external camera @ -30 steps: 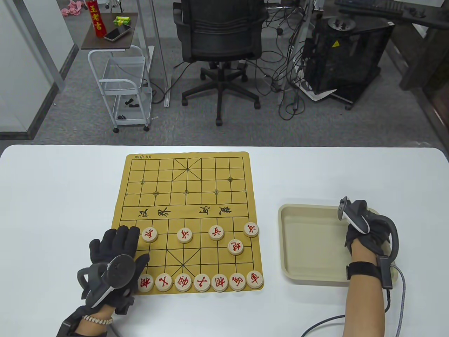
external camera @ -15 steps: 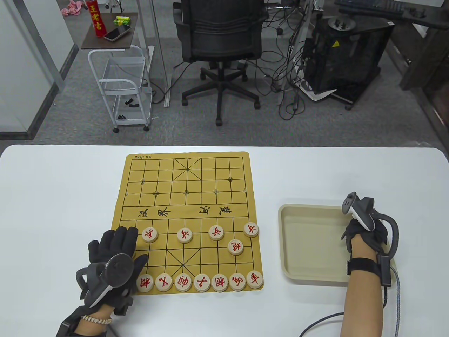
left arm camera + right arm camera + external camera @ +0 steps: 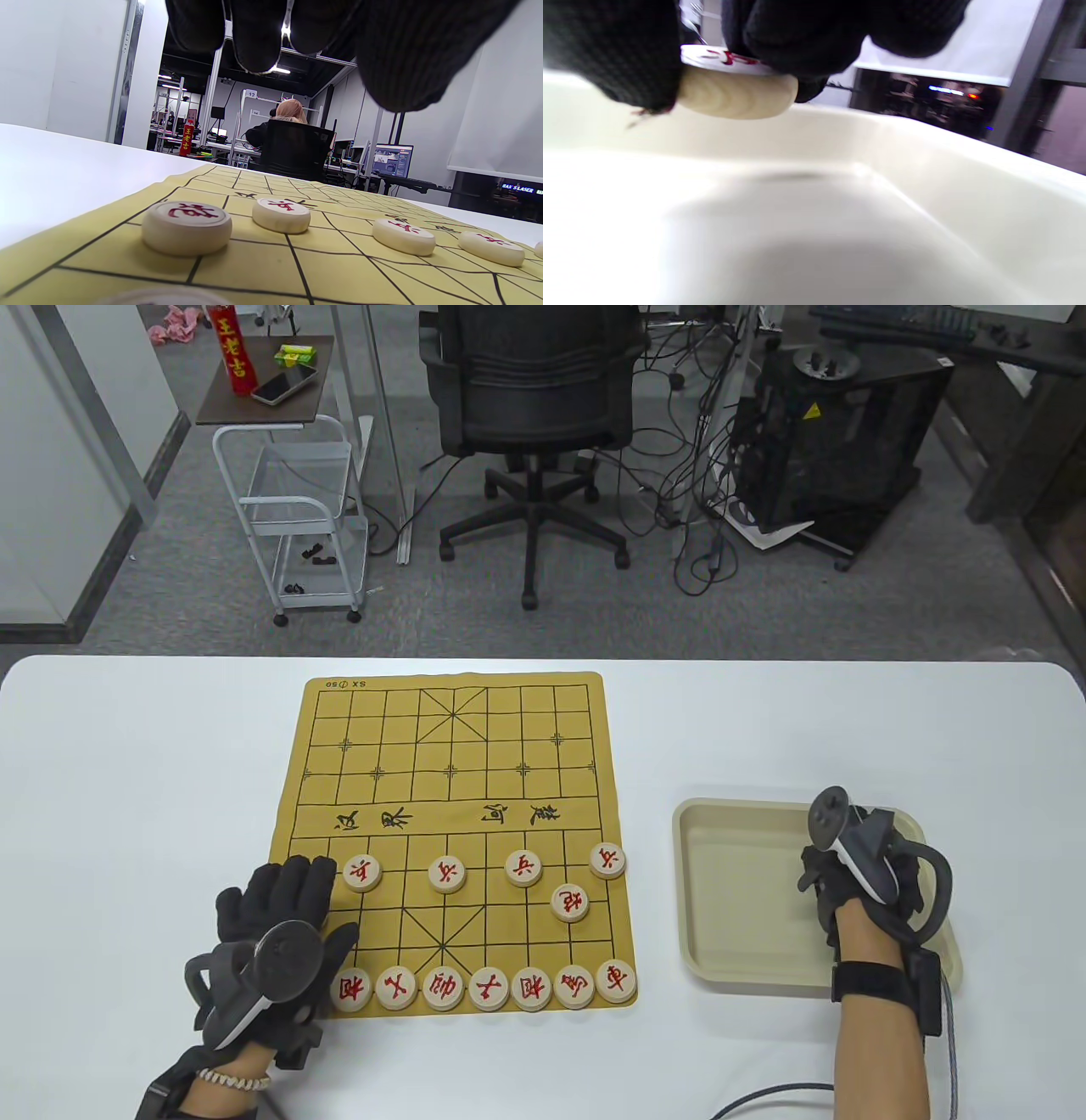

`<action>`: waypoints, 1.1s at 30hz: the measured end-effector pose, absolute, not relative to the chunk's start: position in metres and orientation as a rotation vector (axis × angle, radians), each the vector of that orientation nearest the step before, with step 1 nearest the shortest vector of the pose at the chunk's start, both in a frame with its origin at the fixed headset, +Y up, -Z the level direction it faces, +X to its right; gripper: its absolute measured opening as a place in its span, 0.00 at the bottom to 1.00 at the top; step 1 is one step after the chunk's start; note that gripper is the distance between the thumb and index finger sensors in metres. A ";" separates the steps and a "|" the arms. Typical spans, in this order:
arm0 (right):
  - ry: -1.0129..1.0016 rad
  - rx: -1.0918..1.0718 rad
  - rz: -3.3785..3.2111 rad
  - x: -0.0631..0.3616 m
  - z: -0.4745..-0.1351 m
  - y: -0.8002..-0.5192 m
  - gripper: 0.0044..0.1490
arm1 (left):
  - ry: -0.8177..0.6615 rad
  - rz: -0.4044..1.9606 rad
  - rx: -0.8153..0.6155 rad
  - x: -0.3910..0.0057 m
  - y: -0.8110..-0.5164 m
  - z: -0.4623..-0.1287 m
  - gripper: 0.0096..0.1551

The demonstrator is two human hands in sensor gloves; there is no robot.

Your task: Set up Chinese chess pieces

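A yellow chess board mat (image 3: pixel 450 780) lies on the white table. Several round wooden pieces with red characters stand on its near rows, among them a soldier piece (image 3: pixel 362 871) and a cannon piece (image 3: pixel 570 903). My left hand (image 3: pixel 280 908) rests flat and spread over the board's near left corner, holding nothing; its fingers (image 3: pixel 254 34) hang above a piece (image 3: pixel 186 226) in the left wrist view. My right hand (image 3: pixel 836 886) is over the beige tray (image 3: pixel 730 891) and pinches a wooden piece (image 3: pixel 736 95) just above the tray floor (image 3: pixel 814 220).
The tray stands right of the board on the table. An office chair (image 3: pixel 530 398), a white cart (image 3: pixel 293 526) and cables lie beyond the far table edge. A cable (image 3: pixel 950 1044) trails from my right wrist.
My right hand has shifted left and nearer within the tray, its tracker swinging round. My left hand has stayed still on the board corner.
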State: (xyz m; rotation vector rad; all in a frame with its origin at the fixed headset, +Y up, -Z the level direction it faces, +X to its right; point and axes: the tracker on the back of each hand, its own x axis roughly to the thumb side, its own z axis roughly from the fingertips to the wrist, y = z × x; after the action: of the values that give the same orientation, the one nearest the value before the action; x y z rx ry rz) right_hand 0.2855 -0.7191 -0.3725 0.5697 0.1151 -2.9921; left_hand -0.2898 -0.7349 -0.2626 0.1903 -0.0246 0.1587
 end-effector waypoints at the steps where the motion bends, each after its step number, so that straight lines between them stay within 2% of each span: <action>1: 0.141 0.534 -3.007 0.278 -0.369 -0.715 0.45 | -0.027 0.158 0.191 -0.290 -0.735 -0.262 0.50; 4: 0.228 0.306 -3.109 0.235 -0.350 -0.698 0.45 | -0.041 0.157 0.193 -0.288 -0.735 -0.261 0.50; 8: 0.339 0.028 -3.230 0.170 -0.320 -0.689 0.45 | -0.054 0.151 0.191 -0.287 -0.735 -0.261 0.50; 15: 0.435 -0.348 -3.228 0.057 -0.268 -0.696 0.45 | -0.100 0.149 0.183 -0.283 -0.737 -0.259 0.50; 18: 0.430 -0.434 -3.206 0.028 -0.251 -0.706 0.45 | -0.110 0.155 0.173 -0.282 -0.738 -0.259 0.50; 27: 0.553 -0.532 -3.159 0.019 -0.234 -0.728 0.45 | -0.145 0.127 0.161 -0.273 -0.739 -0.257 0.50; 33: 0.561 -0.532 -3.138 0.022 -0.235 -0.731 0.45 | -0.294 0.328 0.080 -0.226 -0.733 -0.251 0.48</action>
State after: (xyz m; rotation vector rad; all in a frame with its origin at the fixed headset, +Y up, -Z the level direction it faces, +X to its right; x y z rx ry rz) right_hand 0.0219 -0.7313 -0.2350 -0.5325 0.5606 -3.1377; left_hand -0.2259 -0.7329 -0.2510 0.0798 -0.2940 0.3283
